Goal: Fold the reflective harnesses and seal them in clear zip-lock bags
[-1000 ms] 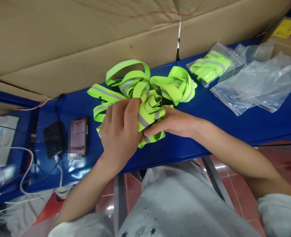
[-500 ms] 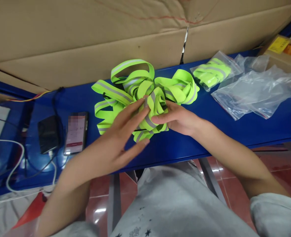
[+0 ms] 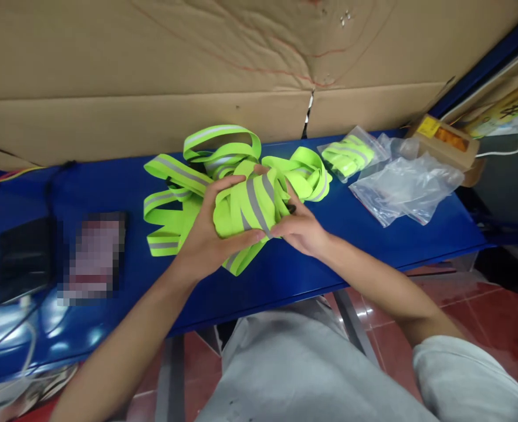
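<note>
Both my hands grip a folded bundle of reflective strap (image 3: 254,205), bright yellow-green with grey stripes. My left hand (image 3: 208,234) wraps its left side, thumb along the near edge. My right hand (image 3: 300,228) is closed on its right end, where a small black piece shows by the fingers. Behind and to the left lie loose loops of the same strap (image 3: 166,202), and another looped strap (image 3: 309,173) rests beyond my right hand. A strap end hangs below the bundle. Some of my fingertips are hidden behind the bundle.
At right on the blue table (image 3: 285,275) are a bagged strap (image 3: 349,155), clear plastic bags (image 3: 410,187) and a small cardboard box (image 3: 443,146). A phone (image 3: 94,258) and a black power bank (image 3: 25,258) with cables lie left. A cardboard panel (image 3: 153,123) stands behind.
My left hand has gone from lying loosely over the strap to gripping the bundle's left side. The bundle now shows broader, turned between both hands. The view has shifted.
</note>
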The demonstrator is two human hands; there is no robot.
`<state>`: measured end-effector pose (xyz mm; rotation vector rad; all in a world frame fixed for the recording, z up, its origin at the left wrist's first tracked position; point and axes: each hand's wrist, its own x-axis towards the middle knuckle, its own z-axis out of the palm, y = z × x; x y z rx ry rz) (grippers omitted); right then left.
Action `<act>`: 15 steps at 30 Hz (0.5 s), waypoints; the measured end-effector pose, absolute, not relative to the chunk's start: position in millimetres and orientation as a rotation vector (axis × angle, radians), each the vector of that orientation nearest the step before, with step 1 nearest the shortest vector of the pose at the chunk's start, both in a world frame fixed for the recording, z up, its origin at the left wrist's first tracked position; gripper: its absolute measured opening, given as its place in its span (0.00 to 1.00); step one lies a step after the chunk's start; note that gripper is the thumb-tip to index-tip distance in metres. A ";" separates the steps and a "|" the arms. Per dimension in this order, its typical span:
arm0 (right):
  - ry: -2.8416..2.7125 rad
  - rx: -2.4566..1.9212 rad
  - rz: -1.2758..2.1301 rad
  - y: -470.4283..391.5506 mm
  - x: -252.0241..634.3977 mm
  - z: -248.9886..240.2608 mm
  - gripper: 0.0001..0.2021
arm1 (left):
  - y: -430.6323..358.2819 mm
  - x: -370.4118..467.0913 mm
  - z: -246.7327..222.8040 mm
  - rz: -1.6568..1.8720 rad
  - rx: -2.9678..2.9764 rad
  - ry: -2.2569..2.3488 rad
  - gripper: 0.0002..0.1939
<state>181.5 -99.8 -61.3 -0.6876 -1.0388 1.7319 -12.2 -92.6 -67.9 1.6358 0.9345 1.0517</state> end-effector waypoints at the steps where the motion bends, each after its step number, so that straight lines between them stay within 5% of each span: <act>1: -1.062 -0.692 1.655 -101.2 178.1 -64.8 0.45 | -93.9 -9.8 -68.7 1.078 1.629 0.921 0.45; 8: -1.343 -0.824 1.232 -109.6 168.8 -68.9 0.26 | -111.5 -4.2 -67.2 1.178 1.315 0.867 0.45; 12: -1.277 -0.772 1.454 -107.7 167.0 -69.3 0.31 | -116.5 5.3 -66.7 1.138 0.853 0.746 0.48; 15: -1.248 -0.764 1.495 -106.7 167.0 -74.8 0.31 | -118.8 12.2 -67.9 1.070 0.712 0.749 0.39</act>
